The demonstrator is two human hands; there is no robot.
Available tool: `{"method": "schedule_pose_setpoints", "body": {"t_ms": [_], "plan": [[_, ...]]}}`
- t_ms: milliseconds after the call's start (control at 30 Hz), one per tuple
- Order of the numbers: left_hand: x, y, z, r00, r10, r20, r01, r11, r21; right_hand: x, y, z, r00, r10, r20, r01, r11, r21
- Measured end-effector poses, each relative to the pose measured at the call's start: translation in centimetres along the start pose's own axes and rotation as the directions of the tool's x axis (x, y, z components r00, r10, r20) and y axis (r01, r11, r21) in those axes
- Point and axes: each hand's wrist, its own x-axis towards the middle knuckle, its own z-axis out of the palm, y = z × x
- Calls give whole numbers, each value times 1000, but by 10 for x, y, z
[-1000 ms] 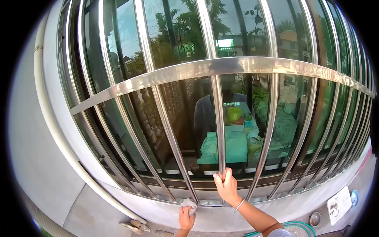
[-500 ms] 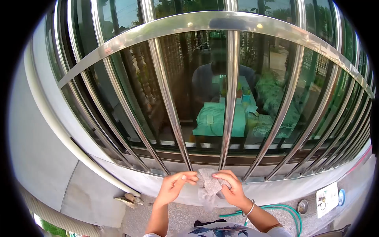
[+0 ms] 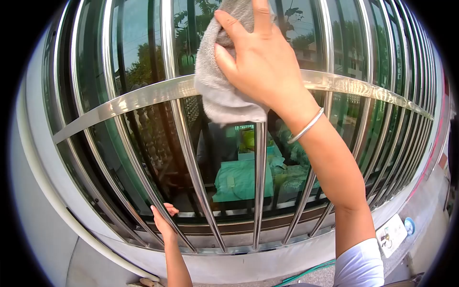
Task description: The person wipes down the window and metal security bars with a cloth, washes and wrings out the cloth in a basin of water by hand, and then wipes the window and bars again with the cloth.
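A grey cloth (image 3: pixel 217 91) hangs high in the middle, over a vertical bar and part of the wide horizontal band (image 3: pixel 143 98) of the window grille. My right hand (image 3: pixel 260 60) lies over it from the right, the thumb and fingers spread across the fabric and holding it up. The upper fingertips and the top of the cloth run out near the upper edge. Low on the left, my left hand (image 3: pixel 164 221) grips a shiny metal bar (image 3: pixel 138 174), with the thumb on one side and the fingers passing round the other.
Behind the bars, window glass (image 3: pixel 229 162) shows a green-covered table (image 3: pixel 244 184) and reflections. A white pipe (image 3: pixel 48 177) curves along the left wall. At lower right lie a white board (image 3: pixel 392 234), a blue round container (image 3: pixel 409 226) and a green hose (image 3: pixel 308 272).
Both hands were together low in front of the grille. The right hand has raised the cloth to the horizontal band, and the left has moved left onto a bar. The view has tilted up.
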Motion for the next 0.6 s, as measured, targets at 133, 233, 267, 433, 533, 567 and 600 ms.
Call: {"method": "schedule_pose_setpoints", "body": {"t_ms": [133, 233, 267, 433, 533, 567, 600], "plan": [[-8, -8, -17, 933, -201, 300, 258, 952, -165, -20, -7, 0, 991, 44, 128, -40, 999, -32], [-11, -10, -16, 930, -212, 301, 271, 948, -169, -66, -5, -16, 998, -19, 55, 19, 1000, -2], [-11, -9, -14, 940, -207, 273, 261, 949, -178, -78, 4, -18, 994, -111, -26, 110, 993, -30], [-11, -12, -13, 948, -219, 230, 268, 940, -210, -119, 41, -65, 994, -110, -8, 103, 957, -273], [-10, -16, -14, 955, -210, 211, 252, 947, -200, -101, 66, -87, 981, 94, -170, -129, 969, -210], [-8, -18, -14, 953, -208, 221, 254, 944, -209, -88, 71, -86, 976, 111, -190, -126, 990, -71], [-9, -18, -13, 959, -208, 192, 249, 944, -217, -71, 70, -84, 985, 108, -134, -104, 994, 40]]}}
